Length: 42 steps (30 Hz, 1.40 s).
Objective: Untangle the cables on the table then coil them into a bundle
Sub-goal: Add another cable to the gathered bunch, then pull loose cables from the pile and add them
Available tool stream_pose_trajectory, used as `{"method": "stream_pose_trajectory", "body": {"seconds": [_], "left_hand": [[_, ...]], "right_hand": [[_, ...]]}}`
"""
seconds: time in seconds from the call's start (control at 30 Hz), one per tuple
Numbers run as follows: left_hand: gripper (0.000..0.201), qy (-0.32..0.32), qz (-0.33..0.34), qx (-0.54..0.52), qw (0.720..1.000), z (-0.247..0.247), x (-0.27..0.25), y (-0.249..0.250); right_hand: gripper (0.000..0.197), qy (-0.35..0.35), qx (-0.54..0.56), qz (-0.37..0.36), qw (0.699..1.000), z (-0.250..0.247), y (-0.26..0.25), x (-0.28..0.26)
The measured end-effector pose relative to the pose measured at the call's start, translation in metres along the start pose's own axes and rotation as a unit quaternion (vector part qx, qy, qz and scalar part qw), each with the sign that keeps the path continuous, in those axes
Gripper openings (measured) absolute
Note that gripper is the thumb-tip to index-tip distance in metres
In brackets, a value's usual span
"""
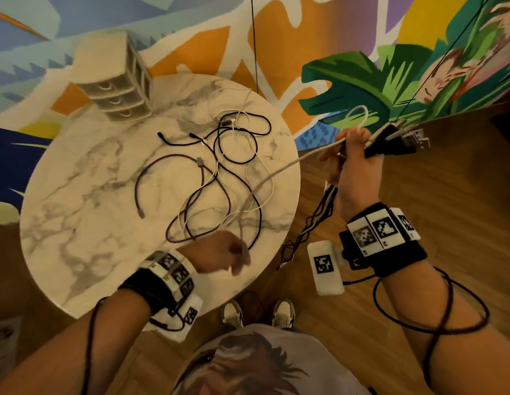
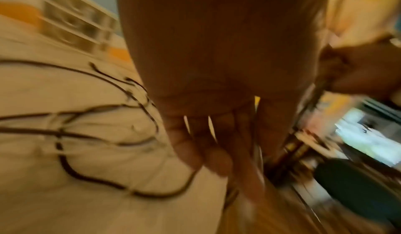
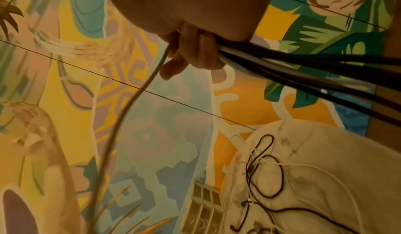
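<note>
Marble, white with grey veins, tops the round table [image 1: 85, 212], and most of what follows sits in relation to it. Black, purple and white cables [image 1: 219, 178] lie in a loose tangle across the half of the table nearest the right edge, loops crossing one another, several plug ends lying free toward the table's middle. A small beige drawer unit [image 1: 117, 81] stands at the table's far edge, well apart from the tangle. The right hand [image 1: 353, 163] is raised off the table's right side, over the wooden floor [image 1: 419, 189], its fingers clenched around a bunch of cable ends [image 1: 396, 141]; the plugs stick out past the thumb side, and the dark strands of the same bunch hang down below the fist beside the table's rim. A pale braided cable [image 1: 276, 172] also passes through that fist, arching above the knuckles and running in a taut line back down onto the table toward the tangle's near side. In the right wrist view the fingers [image 3: 195, 49] are curled tight on the dark strands [image 3: 303, 66], with the pale cable dropping away from the same grip. The left hand [image 1: 222, 255] hovers over the table's near edge, just beside the lowest loops; the left wrist view is blurred, yet it shows the fingers [image 2: 206, 143] extended and relaxed, gripping nothing. Both wrists carry black bands with printed markers.
</note>
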<state>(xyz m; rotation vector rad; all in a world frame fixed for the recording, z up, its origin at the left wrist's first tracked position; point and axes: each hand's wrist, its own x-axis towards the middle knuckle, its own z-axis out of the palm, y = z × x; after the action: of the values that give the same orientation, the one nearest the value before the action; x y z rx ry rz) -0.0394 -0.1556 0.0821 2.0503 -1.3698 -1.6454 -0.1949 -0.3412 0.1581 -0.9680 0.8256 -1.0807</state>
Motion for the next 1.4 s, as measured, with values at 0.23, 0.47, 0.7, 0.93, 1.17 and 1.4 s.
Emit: {"method": "stream_pose_trajectory", "body": {"seconds": [0.23, 0.47, 0.7, 0.93, 1.17, 1.4], "left_hand": [[0.051, 0.121, 0.155, -0.017, 0.980, 0.011, 0.035, 0.093], [0.028, 0.235, 0.226, 0.083, 0.942, 0.015, 0.059, 0.163], [0.035, 0.041, -0.032, 0.246, 0.968, 0.058, 0.103, 0.077], [0.052, 0.155, 0.237, 0.119, 0.952, 0.076, 0.100, 0.146], [0.022, 0.037, 0.267, -0.129, 0.954, 0.073, 0.092, 0.219], [0.048, 0.083, 0.280, -0.277, 0.916, 0.050, 0.074, 0.234]], "right_hand": [[0.030, 0.022, -0.142, -0.006, 0.990, -0.043, 0.004, -0.013], [0.031, 0.045, -0.159, -0.025, 0.986, -0.083, -0.006, -0.017], [0.038, 0.120, -0.166, -0.021, 0.979, -0.122, -0.014, -0.016], [0.038, 0.084, -0.168, -0.003, 0.982, -0.113, -0.008, -0.023], [0.038, 0.011, -0.209, -0.043, 0.977, -0.110, -0.030, -0.025], [0.025, -0.174, -0.178, 0.084, 0.965, -0.130, 0.008, -0.040]]}}
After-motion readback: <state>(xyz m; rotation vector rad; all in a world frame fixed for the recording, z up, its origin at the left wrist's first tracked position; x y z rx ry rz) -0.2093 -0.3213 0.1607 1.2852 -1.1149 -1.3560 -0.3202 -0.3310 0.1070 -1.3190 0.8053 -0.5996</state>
